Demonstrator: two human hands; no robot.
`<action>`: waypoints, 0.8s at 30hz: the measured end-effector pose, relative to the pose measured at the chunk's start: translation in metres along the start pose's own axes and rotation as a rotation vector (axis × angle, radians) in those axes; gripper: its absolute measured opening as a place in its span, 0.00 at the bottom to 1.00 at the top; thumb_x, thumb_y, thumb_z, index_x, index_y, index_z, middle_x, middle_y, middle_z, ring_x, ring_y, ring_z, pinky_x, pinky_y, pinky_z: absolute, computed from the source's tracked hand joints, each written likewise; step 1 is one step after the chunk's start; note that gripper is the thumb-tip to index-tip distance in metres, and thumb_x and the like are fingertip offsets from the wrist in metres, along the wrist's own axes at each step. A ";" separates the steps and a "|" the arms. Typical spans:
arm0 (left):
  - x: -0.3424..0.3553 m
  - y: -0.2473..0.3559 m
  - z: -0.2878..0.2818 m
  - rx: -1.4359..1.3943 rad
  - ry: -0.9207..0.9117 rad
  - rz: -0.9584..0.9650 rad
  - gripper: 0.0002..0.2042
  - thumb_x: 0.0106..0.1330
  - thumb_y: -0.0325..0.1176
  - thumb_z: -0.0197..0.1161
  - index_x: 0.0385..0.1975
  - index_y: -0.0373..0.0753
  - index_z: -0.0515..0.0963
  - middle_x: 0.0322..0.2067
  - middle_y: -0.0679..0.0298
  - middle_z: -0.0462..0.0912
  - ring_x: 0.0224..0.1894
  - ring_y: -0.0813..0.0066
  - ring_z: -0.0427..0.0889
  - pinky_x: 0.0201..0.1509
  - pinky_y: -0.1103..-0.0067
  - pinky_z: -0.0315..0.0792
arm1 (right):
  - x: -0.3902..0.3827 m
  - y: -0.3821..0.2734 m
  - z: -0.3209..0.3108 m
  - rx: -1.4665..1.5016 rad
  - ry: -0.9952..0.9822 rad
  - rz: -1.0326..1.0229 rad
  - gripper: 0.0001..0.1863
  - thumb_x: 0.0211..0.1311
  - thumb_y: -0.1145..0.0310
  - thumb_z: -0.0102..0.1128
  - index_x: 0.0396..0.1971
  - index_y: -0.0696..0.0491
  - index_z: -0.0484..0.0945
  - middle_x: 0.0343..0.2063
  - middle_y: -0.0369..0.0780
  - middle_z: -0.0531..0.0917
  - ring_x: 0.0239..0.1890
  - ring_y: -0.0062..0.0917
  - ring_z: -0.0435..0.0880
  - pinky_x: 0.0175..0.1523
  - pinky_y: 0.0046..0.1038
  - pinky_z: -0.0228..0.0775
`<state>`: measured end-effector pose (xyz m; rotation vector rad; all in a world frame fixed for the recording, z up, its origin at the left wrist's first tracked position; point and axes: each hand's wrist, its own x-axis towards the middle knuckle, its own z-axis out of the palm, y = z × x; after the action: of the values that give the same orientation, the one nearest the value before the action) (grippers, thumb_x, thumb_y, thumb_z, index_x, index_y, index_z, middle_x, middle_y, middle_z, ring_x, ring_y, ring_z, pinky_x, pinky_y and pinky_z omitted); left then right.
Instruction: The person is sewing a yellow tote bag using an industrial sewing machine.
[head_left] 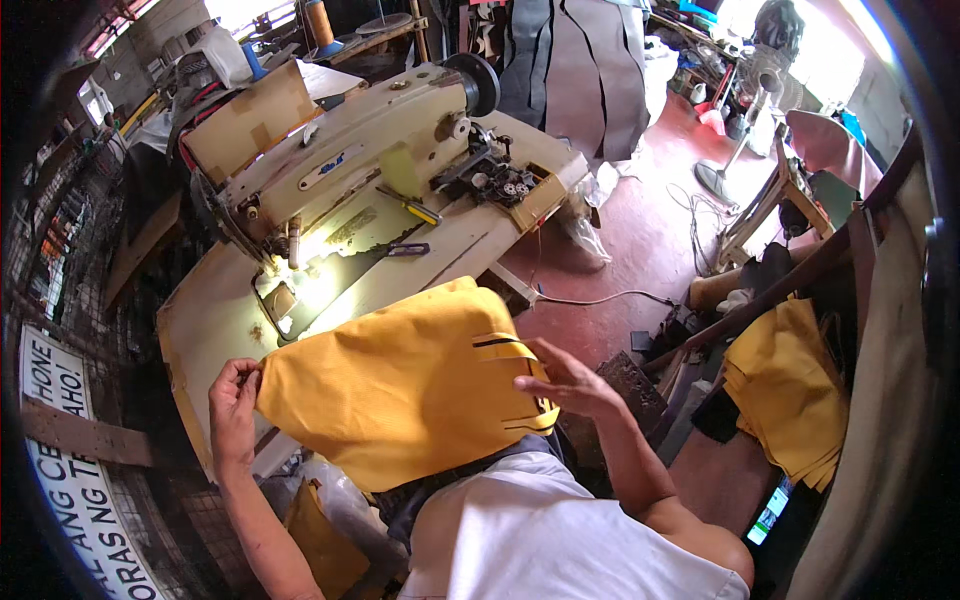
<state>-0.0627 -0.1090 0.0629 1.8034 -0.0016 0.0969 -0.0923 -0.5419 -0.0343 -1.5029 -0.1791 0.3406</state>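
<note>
A yellow fabric piece (390,375) lies across my lap and the near edge of the sewing table, creased and spread out. On its right edge are several narrow strips with dark gaps between them. My left hand (235,412) pinches its left corner between thumb and fingers. At the stripped edge, my right hand (575,385) has its thumb and fingers apart and touches or nearly touches the strips; some fingertips are hidden. Just beyond the fabric stands a cream sewing machine (340,165), its lamp lighting the needle area.
On the tabletop (440,245) lie a yellow-handled tool (418,208), a small purple-handled tool (407,250) and a wooden tray (540,200) with bobbins. At right, a stack of yellow pieces (790,390) rests near a lit phone (770,512). A cable (610,295) crosses the red floor.
</note>
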 end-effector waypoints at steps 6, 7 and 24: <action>0.002 -0.009 -0.008 -0.010 0.046 -0.071 0.04 0.72 0.24 0.52 0.40 0.34 0.75 0.35 0.70 0.76 0.37 0.86 0.72 0.45 0.87 0.67 | -0.014 -0.006 -0.010 0.336 -0.029 -0.094 0.23 0.59 0.64 0.67 0.52 0.60 0.75 0.43 0.36 0.81 0.45 0.18 0.78 0.53 0.24 0.69; 0.000 -0.003 -0.006 -0.032 0.036 -0.101 0.05 0.72 0.24 0.52 0.40 0.35 0.75 0.35 0.70 0.76 0.37 0.86 0.73 0.44 0.88 0.66 | -0.022 -0.010 -0.009 0.555 -0.184 -0.164 0.27 0.58 0.62 0.66 0.55 0.60 0.74 0.48 0.39 0.81 0.49 0.22 0.80 0.55 0.27 0.71; -0.013 0.027 0.021 -0.166 -0.109 -0.031 0.04 0.70 0.23 0.54 0.37 0.36 0.76 0.32 0.72 0.77 0.35 0.89 0.73 0.41 0.88 0.67 | 0.050 0.051 0.064 1.254 0.036 -0.110 0.30 0.70 0.48 0.49 0.61 0.55 0.70 0.57 0.48 0.77 0.54 0.40 0.80 0.62 0.41 0.70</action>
<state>-0.0757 -0.1366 0.0837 1.6403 -0.0580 -0.0235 -0.0712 -0.4635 -0.0856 -0.2571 0.0038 0.2483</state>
